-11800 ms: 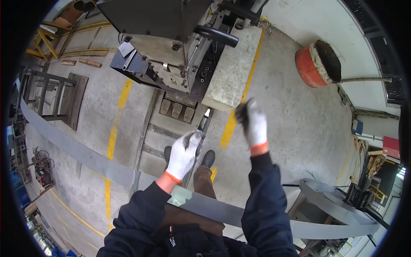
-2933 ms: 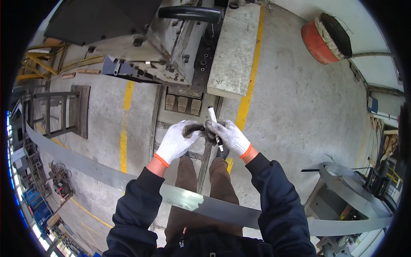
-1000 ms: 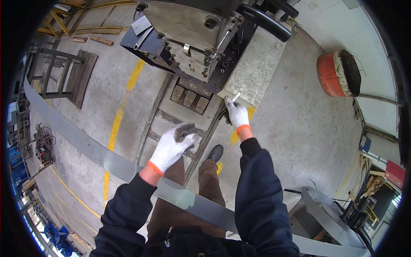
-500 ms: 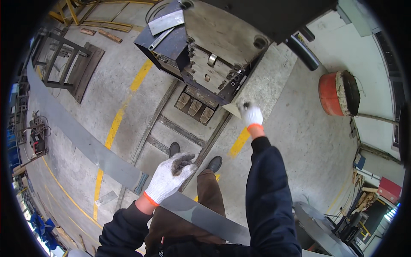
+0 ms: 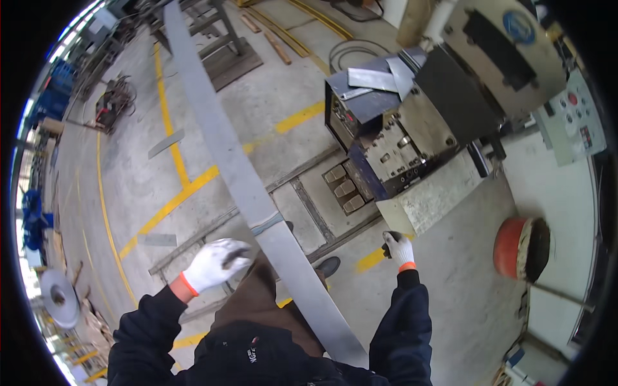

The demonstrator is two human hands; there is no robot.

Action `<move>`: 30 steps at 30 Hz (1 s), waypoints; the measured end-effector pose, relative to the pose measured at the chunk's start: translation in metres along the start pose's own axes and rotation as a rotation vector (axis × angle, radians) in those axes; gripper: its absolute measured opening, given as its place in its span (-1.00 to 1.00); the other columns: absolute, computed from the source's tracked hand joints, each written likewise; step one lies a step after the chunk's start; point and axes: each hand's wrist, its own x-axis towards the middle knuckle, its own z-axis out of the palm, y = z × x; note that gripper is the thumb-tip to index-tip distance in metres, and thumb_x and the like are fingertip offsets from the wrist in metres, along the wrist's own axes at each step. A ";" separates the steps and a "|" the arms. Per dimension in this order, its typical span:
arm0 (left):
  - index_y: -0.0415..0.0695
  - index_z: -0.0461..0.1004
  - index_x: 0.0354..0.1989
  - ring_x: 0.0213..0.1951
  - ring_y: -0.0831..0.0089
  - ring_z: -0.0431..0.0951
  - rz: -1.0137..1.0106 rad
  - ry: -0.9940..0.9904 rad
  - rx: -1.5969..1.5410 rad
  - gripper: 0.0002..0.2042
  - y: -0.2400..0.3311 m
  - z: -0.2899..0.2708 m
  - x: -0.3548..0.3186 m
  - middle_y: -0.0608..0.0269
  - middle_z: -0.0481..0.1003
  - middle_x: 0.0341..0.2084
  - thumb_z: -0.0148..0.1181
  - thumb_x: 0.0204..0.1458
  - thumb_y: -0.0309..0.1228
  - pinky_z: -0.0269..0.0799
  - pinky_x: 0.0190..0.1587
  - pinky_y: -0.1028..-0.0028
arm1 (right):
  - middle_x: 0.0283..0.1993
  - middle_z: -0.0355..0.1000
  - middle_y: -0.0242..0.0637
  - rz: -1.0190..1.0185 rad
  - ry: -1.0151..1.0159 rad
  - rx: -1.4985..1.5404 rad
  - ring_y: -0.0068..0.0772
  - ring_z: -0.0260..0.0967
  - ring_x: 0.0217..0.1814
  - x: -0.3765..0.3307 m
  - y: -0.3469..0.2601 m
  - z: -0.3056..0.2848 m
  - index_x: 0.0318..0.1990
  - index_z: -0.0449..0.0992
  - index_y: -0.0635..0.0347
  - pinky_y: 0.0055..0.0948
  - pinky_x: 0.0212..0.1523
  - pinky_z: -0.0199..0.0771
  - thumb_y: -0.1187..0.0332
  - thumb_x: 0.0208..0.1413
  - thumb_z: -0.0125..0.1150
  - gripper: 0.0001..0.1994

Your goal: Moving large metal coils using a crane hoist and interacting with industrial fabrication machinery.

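Note:
My left hand [image 5: 217, 262], in a white work glove with dark-stained fingers, hangs just left of a long grey metal strip [image 5: 239, 174]. Its fingers are loosely bent, a gap shows to the thumb, and nothing is seen between them. My right hand [image 5: 398, 249], gloved alike, is closed below the lower corner of a pale sloping plate [image 5: 444, 193] on a machine [image 5: 418, 132]. Whatever it may hold is hidden. The strip runs from the upper left, between my hands and across my legs. A blue-grey band [image 5: 267, 223] lies across it.
Foot pedals [image 5: 344, 188] sit in a floor recess before the machine. Loose metal pieces [image 5: 373, 80] lie on its dark cabinet. A red drum [image 5: 512, 248] stands at the right, a control box [image 5: 573, 119] above it. Flat metal offcuts [image 5: 157, 240] lie on the floor.
The whole view has shifted, with the machine now farther right. My right hand has come back from the pale plate's edge. My left hand has moved left, off the strip's line.

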 end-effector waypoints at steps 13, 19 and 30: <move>-0.13 0.70 -0.17 -0.07 -0.04 0.67 -0.631 -0.707 0.436 -0.55 -0.302 0.032 -0.361 -0.09 0.67 -0.21 0.25 0.14 0.05 0.57 0.01 0.07 | -0.46 0.54 -0.22 -0.241 0.033 0.077 -0.49 0.46 -0.60 -0.155 -0.141 0.061 -0.13 0.60 0.35 -0.51 -0.60 0.40 0.16 0.40 0.12 -0.65; -0.18 0.66 -0.10 -0.08 -0.11 0.66 -0.624 -0.472 0.053 -0.45 -0.406 0.070 -0.385 -0.15 0.65 -0.15 0.13 0.16 0.12 0.54 0.06 0.03 | -0.44 0.55 -0.24 -0.274 -0.028 0.096 -0.51 0.45 -0.55 -0.249 -0.264 0.236 -0.21 0.58 0.35 -0.47 -0.50 0.46 0.24 0.38 0.16 -0.71; -0.21 0.67 -0.17 -0.14 -0.03 0.68 -0.746 0.051 -0.267 -0.58 -0.470 -0.003 -0.470 -0.10 0.67 -0.26 0.28 0.13 -0.04 0.57 -0.05 0.13 | -0.44 0.58 -0.11 -0.533 -0.458 -0.340 -0.30 0.54 -0.42 -0.310 -0.380 0.523 -0.19 0.64 0.36 -0.27 -0.28 0.53 -0.01 0.31 0.23 -0.52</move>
